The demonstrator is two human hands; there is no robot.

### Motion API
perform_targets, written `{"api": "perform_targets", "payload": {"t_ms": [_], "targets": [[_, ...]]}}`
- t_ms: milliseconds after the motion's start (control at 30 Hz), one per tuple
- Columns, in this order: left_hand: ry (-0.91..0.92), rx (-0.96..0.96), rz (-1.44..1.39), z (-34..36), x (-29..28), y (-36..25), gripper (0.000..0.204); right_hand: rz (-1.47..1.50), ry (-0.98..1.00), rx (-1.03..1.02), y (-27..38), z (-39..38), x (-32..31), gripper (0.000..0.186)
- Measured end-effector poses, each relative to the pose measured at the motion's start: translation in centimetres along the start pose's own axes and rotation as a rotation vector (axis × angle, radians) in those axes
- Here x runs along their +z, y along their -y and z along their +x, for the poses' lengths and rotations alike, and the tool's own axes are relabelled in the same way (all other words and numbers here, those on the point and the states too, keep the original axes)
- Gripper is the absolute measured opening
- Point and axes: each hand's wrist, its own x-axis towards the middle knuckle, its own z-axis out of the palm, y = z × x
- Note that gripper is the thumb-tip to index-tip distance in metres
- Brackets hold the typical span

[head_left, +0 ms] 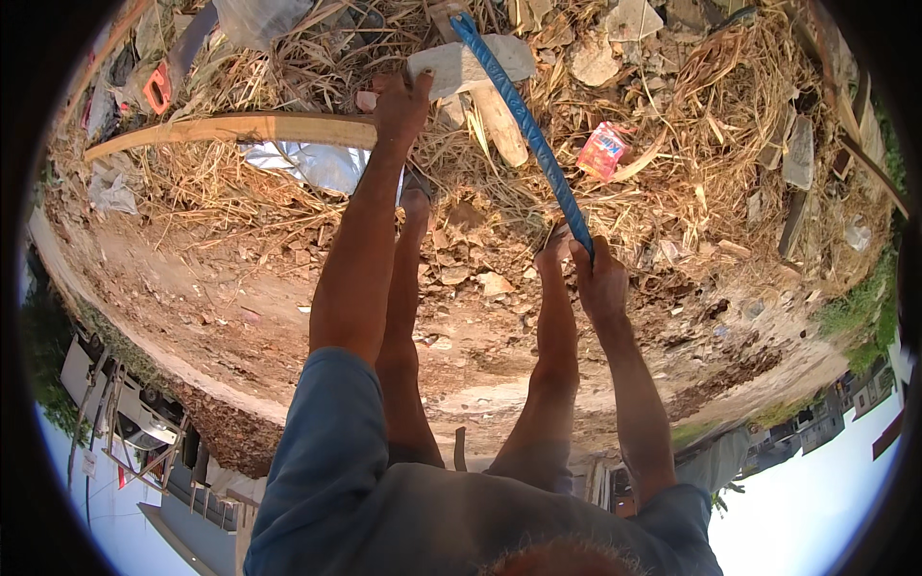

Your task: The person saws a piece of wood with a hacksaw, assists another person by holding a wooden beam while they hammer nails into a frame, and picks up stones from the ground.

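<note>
My left hand (pixel 401 108) is closed on the left end of a flat, pale grey slab (pixel 495 60), its thumb along the edge and its other fingers mostly hidden. In my right hand (pixel 602 280) is the lower end of a long rod wrapped in blue (pixel 531 130). From there the rod slants up and left, crossing in front of the slab. Its far end lies near a brownish block (pixel 445 17); whether the two are joined I cannot tell. Just below the slab lies a short piece of wood (pixel 499 127).
A long curved-looking plank (pixel 230 128) lies left of my left hand, with a silver foil sheet (pixel 312 163) under it. Farther left is an orange-red handle (pixel 157 88). A red box (pixel 603 152) rests on dry straw (pixel 701 154). Broken stones (pixel 495 285) lie around my feet.
</note>
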Motion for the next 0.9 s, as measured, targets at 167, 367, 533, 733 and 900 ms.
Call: {"api": "perform_targets", "payload": {"t_ms": [167, 367, 533, 733, 900], "targets": [[0.039, -0.179, -0.386, 0.0, -1.7, -5.4, 0.054, -0.021, 0.012, 0.032, -4.3, 0.5, 1.8, 0.039], [0.08, -0.107, -0.2, 1.1, -1.0, -6.0, 0.058, 0.029, -0.013, -0.009, -7.2, 2.0, 2.5, 0.039], [0.179, -0.167, -0.373, -0.4, -1.5, -3.2, 0.058, 0.007, 0.017, -0.022, -5.4, 1.6, 2.7, 0.036], [-0.151, 0.144, -0.061, 0.1, 0.5, -1.4, 0.057, 0.027, 0.004, -0.006, -8.2, 3.7, 6.7, 0.036], [-0.109, 0.078, -0.272, 0.7, 1.3, -1.9, 0.062, 0.028, -0.054, -0.041, -8.0, 6.0, 5.9, 0.035]]}}
